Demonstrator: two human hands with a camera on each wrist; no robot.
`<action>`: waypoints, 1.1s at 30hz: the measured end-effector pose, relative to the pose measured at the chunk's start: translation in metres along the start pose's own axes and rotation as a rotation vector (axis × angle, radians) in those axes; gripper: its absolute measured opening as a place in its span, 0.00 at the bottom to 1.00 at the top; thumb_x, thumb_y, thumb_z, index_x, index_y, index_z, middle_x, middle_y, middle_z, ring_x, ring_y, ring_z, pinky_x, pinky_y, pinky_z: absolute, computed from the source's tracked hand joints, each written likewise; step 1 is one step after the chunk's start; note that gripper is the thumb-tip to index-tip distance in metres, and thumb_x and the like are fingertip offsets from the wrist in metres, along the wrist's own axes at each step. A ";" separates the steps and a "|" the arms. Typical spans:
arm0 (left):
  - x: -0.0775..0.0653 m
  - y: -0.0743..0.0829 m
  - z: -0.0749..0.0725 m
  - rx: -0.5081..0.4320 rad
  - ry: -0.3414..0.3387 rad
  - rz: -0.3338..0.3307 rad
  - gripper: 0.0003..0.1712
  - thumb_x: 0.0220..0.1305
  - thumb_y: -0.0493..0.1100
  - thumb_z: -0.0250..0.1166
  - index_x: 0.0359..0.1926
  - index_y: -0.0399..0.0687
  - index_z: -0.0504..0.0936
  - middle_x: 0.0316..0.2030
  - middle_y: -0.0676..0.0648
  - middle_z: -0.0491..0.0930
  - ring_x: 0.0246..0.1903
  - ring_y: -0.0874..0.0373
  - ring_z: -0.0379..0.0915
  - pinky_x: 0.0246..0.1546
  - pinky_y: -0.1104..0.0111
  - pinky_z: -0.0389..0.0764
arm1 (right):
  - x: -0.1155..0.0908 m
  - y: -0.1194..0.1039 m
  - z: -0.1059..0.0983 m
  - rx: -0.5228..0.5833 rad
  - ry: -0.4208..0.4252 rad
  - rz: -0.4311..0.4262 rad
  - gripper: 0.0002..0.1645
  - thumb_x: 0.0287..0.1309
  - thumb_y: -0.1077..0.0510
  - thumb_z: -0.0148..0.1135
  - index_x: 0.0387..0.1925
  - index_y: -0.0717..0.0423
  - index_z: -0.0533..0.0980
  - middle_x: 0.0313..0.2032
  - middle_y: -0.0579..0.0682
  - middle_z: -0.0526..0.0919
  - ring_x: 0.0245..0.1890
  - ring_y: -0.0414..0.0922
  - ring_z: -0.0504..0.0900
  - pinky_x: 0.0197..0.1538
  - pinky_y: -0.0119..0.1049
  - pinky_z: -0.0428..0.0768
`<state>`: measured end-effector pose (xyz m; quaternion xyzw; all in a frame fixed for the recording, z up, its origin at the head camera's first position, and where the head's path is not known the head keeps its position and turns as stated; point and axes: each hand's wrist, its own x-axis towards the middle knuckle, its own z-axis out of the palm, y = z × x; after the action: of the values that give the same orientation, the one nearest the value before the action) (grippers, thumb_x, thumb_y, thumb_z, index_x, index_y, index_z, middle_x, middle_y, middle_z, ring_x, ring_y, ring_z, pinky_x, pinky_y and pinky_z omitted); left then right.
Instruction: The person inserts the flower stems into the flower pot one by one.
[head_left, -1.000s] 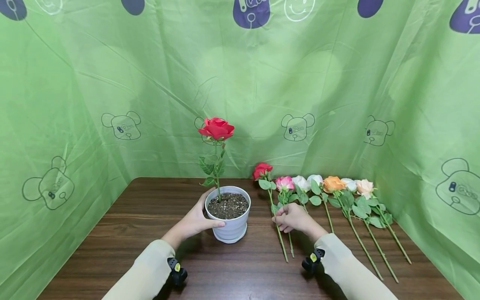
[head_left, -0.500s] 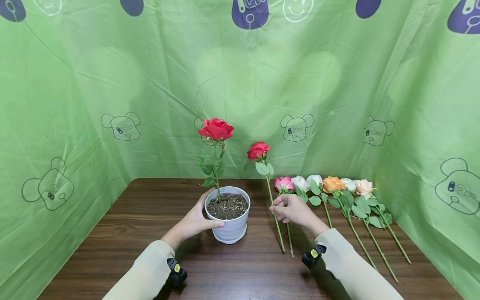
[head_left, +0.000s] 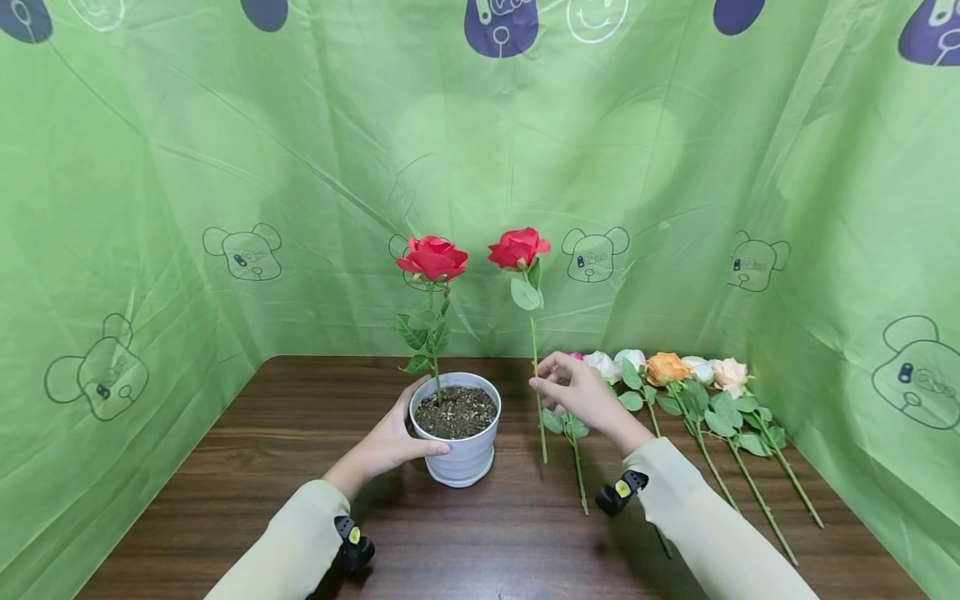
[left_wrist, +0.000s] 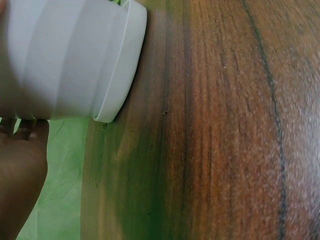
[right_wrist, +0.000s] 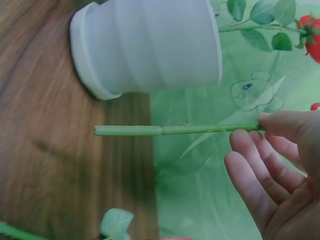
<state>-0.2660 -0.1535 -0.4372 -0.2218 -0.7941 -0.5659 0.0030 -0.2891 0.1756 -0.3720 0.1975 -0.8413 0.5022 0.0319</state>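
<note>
Nearest, pale sleeves (head_left: 277, 546) reach in from the bottom edge of the frame, each with a black device (head_left: 352, 548) strapped at the wrist. At centre left, the left hand (head_left: 388, 435) curves around the side of the pot (head_left: 467, 457), its grip clamped there with the thumb across the front just below the rim. Right of centre, the right hand (head_left: 588, 396) has its grip together on a stem, pinching the red rose (head_left: 527, 293) upright with the bloom at the top. That stem's lower end is free, near the pot but apart from it (the right wrist view shows this best). The pot stands mid-frame on the dark wood counter (head_left: 300, 433), filled with soil (head_left: 459, 417), and a second rose (head_left: 432, 260) rises from its left side. At the right of the frame, loose flowers (head_left: 667, 367) lie in a row, blooms toward the far edge: pink (mostly hidden by the hand), white, orange and peach. Behind everything hangs green cloth (head_left: 487, 125) printed with cartoon heads (head_left: 595, 256).
</note>
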 end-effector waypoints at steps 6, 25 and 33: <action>0.001 -0.004 0.000 0.004 0.001 0.008 0.67 0.45 0.42 0.83 0.79 0.45 0.47 0.73 0.39 0.59 0.71 0.43 0.55 0.71 0.47 0.50 | 0.009 -0.021 -0.001 0.073 0.034 -0.038 0.15 0.65 0.56 0.67 0.47 0.60 0.75 0.33 0.61 0.84 0.30 0.59 0.85 0.29 0.46 0.85; -0.001 -0.005 0.000 -0.004 0.002 0.014 0.67 0.46 0.42 0.82 0.78 0.43 0.47 0.72 0.38 0.59 0.71 0.43 0.55 0.70 0.46 0.51 | 0.032 -0.079 0.017 0.118 0.123 -0.245 0.17 0.69 0.54 0.62 0.53 0.59 0.76 0.38 0.53 0.87 0.34 0.53 0.85 0.33 0.51 0.85; 0.000 -0.004 0.000 -0.025 -0.005 0.012 0.67 0.46 0.42 0.82 0.78 0.43 0.46 0.73 0.39 0.59 0.70 0.43 0.56 0.70 0.47 0.52 | 0.038 -0.077 0.039 0.113 0.120 -0.272 0.15 0.71 0.55 0.60 0.54 0.58 0.76 0.42 0.57 0.87 0.37 0.55 0.86 0.31 0.44 0.85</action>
<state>-0.2673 -0.1543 -0.4410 -0.2279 -0.7857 -0.5751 0.0015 -0.2910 0.0987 -0.3178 0.2805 -0.7738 0.5507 0.1388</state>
